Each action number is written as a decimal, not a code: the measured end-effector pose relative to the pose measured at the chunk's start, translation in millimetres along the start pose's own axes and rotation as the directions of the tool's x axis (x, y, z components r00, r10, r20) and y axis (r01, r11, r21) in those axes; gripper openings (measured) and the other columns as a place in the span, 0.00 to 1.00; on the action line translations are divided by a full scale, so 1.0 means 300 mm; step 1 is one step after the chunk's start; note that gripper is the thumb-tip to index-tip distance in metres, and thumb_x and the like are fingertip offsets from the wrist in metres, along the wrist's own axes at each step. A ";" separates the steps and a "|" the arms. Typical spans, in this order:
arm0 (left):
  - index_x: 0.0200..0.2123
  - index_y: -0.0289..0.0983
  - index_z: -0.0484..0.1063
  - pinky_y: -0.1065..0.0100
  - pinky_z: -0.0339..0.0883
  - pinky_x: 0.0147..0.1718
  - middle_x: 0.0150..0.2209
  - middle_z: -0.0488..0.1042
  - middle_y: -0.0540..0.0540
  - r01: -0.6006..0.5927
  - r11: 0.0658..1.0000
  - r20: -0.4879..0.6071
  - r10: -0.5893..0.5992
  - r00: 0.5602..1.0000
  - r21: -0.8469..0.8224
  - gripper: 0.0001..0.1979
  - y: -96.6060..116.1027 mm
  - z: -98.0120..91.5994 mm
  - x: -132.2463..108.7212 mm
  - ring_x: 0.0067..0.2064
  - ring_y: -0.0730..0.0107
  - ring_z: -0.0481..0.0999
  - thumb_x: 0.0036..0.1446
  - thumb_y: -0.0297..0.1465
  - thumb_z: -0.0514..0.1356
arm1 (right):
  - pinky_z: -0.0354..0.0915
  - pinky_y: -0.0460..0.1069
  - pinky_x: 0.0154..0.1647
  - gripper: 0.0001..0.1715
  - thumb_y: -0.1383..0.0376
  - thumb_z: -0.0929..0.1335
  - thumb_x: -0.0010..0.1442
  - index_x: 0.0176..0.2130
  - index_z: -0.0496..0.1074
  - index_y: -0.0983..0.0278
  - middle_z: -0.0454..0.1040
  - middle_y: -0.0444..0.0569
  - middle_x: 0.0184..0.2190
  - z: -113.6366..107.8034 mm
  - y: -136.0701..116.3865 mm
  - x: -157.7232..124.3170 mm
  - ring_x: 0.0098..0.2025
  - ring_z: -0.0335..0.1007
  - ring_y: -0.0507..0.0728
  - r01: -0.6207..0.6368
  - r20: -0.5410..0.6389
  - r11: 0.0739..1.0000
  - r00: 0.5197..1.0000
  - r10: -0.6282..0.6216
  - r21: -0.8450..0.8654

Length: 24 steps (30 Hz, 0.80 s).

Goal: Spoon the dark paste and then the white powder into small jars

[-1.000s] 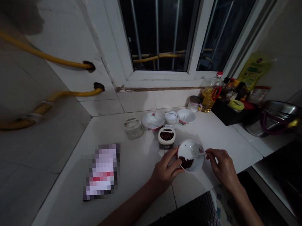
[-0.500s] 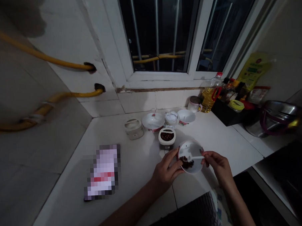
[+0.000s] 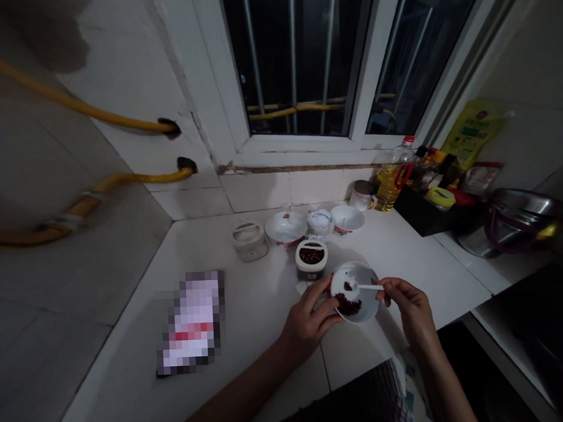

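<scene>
My left hand [image 3: 309, 318] grips the left rim of a white bowl [image 3: 368, 308], which is tilted toward me. Small dark reddish-brown pieces, perhaps peppercorns [image 3: 347, 305], lie in the bowl's lower left. Between the fingers of my right hand [image 3: 409, 305] is the handle of a small white spoon [image 3: 369, 287]. The spoon's head is inside the bowl, with a few dark pieces at it. Just behind the bowl stands an open white-rimmed jar [image 3: 312, 269] filled with the same kind of dark pieces.
Behind the jar are a lidded container [image 3: 250, 245], a flowered bowl [image 3: 286, 227], a glass jar of white stuff [image 3: 320, 222] and another bowl [image 3: 348, 218]. An oil bottle [image 3: 387, 184], a black condiment box [image 3: 419, 212] and a steel pot [image 3: 478, 230] stand right. A blurred pinkish packet [image 3: 193, 320] lies left.
The spoon's head has lifted away from the dark pieces toward the upper middle of the bowl, with a few pieces at it. My left hand and the bowl stay nearly in place.
</scene>
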<state>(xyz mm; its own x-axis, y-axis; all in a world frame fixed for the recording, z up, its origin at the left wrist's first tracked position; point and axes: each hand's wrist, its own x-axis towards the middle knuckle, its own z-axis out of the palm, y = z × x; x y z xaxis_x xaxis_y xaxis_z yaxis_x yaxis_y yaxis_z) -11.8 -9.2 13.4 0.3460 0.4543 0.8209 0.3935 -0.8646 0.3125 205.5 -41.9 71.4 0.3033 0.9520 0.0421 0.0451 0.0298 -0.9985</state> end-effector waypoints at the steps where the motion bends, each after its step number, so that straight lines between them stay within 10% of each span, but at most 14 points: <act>1: 0.41 0.35 0.70 0.58 0.74 0.47 0.54 0.67 0.33 0.006 1.000 -0.001 -0.006 1.000 -0.001 0.09 -0.002 0.000 -0.001 0.53 0.56 0.72 0.62 0.35 0.57 | 0.62 0.49 0.28 0.15 0.55 0.72 0.49 0.29 0.77 0.65 0.74 0.46 0.19 0.006 -0.014 0.008 0.23 0.61 0.52 0.013 -0.003 1.000 1.000 -0.013 0.006; 11: 0.41 0.35 0.70 0.60 0.74 0.47 0.52 0.68 0.35 0.060 0.998 0.023 -0.060 0.998 -0.001 0.12 -0.002 -0.003 0.004 0.52 0.58 0.73 0.63 0.38 0.56 | 0.65 0.49 0.30 0.12 0.57 0.66 0.58 0.35 0.74 0.63 0.77 0.47 0.24 0.188 -0.102 0.139 0.27 0.69 0.55 0.325 0.046 0.912 0.945 -0.324 -0.249; 19: 0.40 0.35 0.69 0.59 0.75 0.46 0.53 0.67 0.34 0.052 0.999 -0.001 -0.052 0.999 0.001 0.11 -0.002 0.002 0.002 0.52 0.58 0.73 0.62 0.37 0.56 | 0.61 0.54 0.42 0.13 0.71 0.60 0.64 0.41 0.73 0.64 0.78 0.49 0.30 0.241 -0.071 0.168 0.31 0.70 0.56 0.802 0.450 0.297 0.551 -0.703 -0.519; 24: 0.41 0.35 0.69 0.58 0.74 0.46 0.53 0.68 0.34 0.044 0.999 0.004 -0.044 0.999 0.006 0.11 -0.005 0.001 0.002 0.53 0.57 0.73 0.62 0.37 0.57 | 0.61 0.55 0.43 0.14 0.72 0.60 0.62 0.40 0.74 0.63 0.78 0.50 0.30 0.205 -0.100 0.144 0.30 0.70 0.56 0.808 0.433 0.289 0.535 -0.725 -0.514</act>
<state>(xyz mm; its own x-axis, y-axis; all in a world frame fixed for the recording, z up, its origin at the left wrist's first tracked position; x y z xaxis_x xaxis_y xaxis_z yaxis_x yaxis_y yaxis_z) -11.9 -7.5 13.2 0.3314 0.4930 0.8045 0.4137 -0.8422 0.3457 158.7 17.1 101.1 -0.2825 0.6199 0.7321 0.7471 0.6208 -0.2374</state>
